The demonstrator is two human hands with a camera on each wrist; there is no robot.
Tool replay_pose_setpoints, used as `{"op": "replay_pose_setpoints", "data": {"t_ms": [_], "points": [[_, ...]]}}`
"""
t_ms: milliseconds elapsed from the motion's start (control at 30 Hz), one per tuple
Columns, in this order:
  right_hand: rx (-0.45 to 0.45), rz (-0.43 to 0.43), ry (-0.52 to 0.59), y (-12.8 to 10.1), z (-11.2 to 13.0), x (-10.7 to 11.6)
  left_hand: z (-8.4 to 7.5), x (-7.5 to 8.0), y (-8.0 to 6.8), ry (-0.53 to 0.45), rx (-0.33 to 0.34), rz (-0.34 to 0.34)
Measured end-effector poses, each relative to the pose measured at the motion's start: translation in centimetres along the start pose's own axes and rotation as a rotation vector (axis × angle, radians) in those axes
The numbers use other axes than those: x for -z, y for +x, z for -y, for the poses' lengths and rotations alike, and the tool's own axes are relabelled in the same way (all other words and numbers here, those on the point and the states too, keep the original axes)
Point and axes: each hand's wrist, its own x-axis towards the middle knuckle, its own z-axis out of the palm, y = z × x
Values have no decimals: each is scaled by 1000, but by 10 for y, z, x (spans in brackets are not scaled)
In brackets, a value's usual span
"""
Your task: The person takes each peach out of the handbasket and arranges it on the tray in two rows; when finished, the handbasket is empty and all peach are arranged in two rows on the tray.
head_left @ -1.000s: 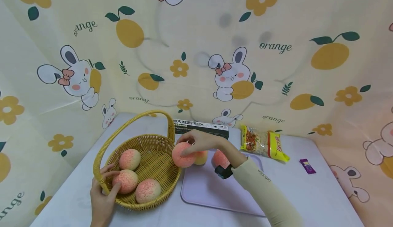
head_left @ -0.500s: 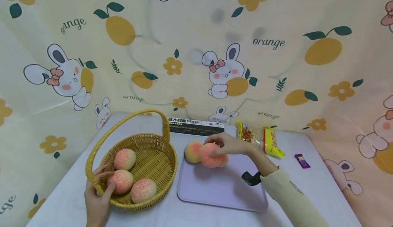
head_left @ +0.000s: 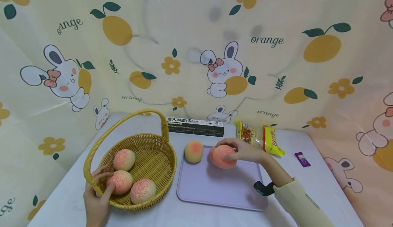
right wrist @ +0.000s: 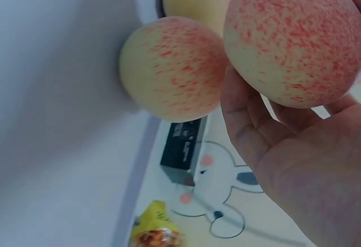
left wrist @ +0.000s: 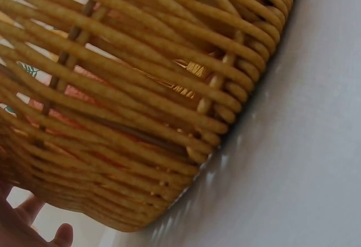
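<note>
- The table (head_left: 310,189) carries everything, under a pale grey-lilac cover, with a cloth printed with rabbits and oranges hung behind it.
- The lilac tray (head_left: 221,189) lies flat near the middle, just right of the basket.
- The wicker basket (head_left: 153,167) (golden yellow, with one arched handle) holds three peaches in its near half; the left wrist view shows its woven wall close up.
- The right hand (head_left: 245,151) grasps the held peach (head_left: 223,156) from the right side, fingers curled around it, over the far part of the tray.
- The left hand (head_left: 96,199) grips the basket's near rim, fingers hooked over the edge beside a peach.
- The held peach is round, cream-coloured and densely flecked with red; in the right wrist view (right wrist: 293,38) the speckles thin out toward its paler lower edge.
- A second peach (head_left: 210,153) sits just behind it, mostly hidden.
- A yellower peach (head_left: 193,151) with a soft pink blush rests at the tray's far left corner.
</note>
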Motion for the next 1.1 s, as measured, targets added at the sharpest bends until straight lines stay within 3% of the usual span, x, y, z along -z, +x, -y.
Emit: {"op": "replay_pose_setpoints", "data": {"t_ms": [700, 1100], "points": [[-116, -208, -10, -56, -43, 19, -2, 0, 0, 26, -22, 16], [-148, -222, -3, -61, -60, 27, 0, 0, -1, 33, -20, 13]]}}
